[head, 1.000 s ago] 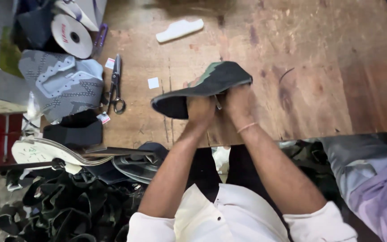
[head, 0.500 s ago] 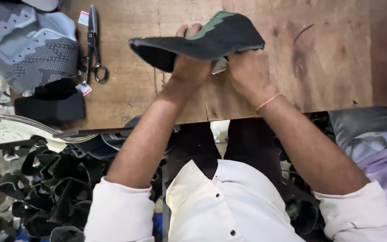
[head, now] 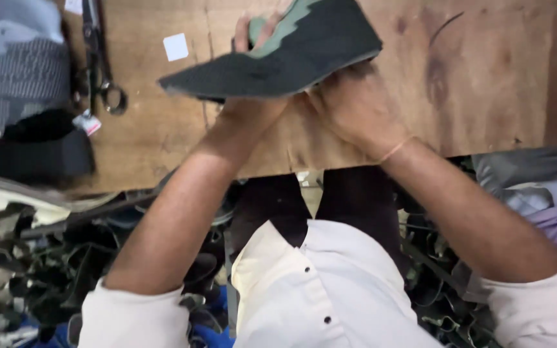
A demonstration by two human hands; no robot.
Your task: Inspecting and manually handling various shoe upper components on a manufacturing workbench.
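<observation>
Nearest the camera, at six o'clock, is the white buttoned shirt (head: 330, 290), its rolled sleeves at the two lower corners, and both bare forearms run up from there toward twelve o'clock. The view sits lower and closer than half a second ago, so the shirt and arms fill more of the picture and the workpiece has slid to the top edge. Below the table edge, at seven to eight o'clock, lies a heap of dark offcuts (head: 40, 277); at four o'clock is a fold of grey and lilac cloth (head: 536, 193). Above that the wooden table (head: 485, 77) spans the frame. The left hand (head: 253, 106) reaches up at about eleven o'clock from the centre, its fingers curled round the dark shoe upper (head: 278, 58), with fingertips showing over its far side, so it is closed on the piece. The right hand (head: 356, 113), with a thin band at the wrist, sits at twelve to one o'clock, pressed under the piece's right end and gripping it from below as before. The shoe upper, dark with a green strip along its top, is held above the table at twelve o'clock, tilted with its pointed end toward ten o'clock. Farther left, at ten o'clock, lie scissors (head: 98, 64), a small white square label (head: 176, 47) and stacked grey patterned pieces (head: 17, 71), now nearer the frame's edge.
</observation>
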